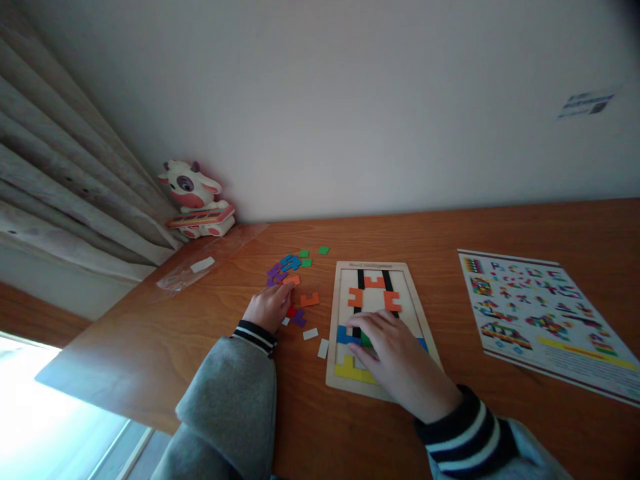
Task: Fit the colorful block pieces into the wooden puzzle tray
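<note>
My left hand rests on the table at the edge of a loose pile of puzzle pieces, its fingers bunched. An orange piece touches or lies just beyond its fingertips, and a red piece is beside them; whatever they pinch is hidden. My right hand lies over the wooden puzzle board, thumb and forefinger apart. Between them a green piece shows in part, next to a blue piece. Yellow pieces lie below, and orange pieces and black strips above.
Blue pieces, green pieces, purple pieces and white pieces lie loose left of the board. A printed pattern sheet is at the right. Clear plastic wrap and a cow toy stand at the left, near the wall.
</note>
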`<state>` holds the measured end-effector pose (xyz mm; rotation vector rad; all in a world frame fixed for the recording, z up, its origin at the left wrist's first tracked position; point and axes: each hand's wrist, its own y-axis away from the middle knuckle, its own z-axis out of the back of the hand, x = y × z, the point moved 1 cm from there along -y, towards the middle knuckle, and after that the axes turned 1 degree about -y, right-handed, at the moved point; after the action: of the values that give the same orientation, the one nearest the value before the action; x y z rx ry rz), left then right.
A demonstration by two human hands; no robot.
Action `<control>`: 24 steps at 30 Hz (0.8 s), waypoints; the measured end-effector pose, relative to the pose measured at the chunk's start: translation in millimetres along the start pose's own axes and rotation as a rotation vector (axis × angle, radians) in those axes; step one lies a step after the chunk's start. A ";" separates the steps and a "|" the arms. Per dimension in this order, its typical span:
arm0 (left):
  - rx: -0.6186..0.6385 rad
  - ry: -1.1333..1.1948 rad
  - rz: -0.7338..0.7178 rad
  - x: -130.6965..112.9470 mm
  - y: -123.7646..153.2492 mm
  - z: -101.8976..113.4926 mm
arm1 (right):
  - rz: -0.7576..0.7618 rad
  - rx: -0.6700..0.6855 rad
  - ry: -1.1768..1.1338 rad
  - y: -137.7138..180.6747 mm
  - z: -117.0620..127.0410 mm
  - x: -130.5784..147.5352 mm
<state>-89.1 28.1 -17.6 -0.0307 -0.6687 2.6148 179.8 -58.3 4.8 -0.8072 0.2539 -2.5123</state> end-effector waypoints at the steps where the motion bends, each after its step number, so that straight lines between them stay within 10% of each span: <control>1: -0.004 0.004 -0.010 -1.5 0.1 0.9 | 0.006 0.014 0.007 -1.0 -4.2 3.2; 13: -0.196 0.300 -0.186 -59.8 -0.9 20.0 | -0.030 -0.040 -0.006 -4.8 -24.3 3.2; 24: -0.155 0.358 -0.154 -66.2 3.1 11.5 | 0.008 -0.006 -0.006 -5.1 -23.2 6.6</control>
<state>-32.0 -7.3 -14.6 -0.4638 -0.7096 2.3213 159.5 -56.6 -9.1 -0.8148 0.2623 -2.5028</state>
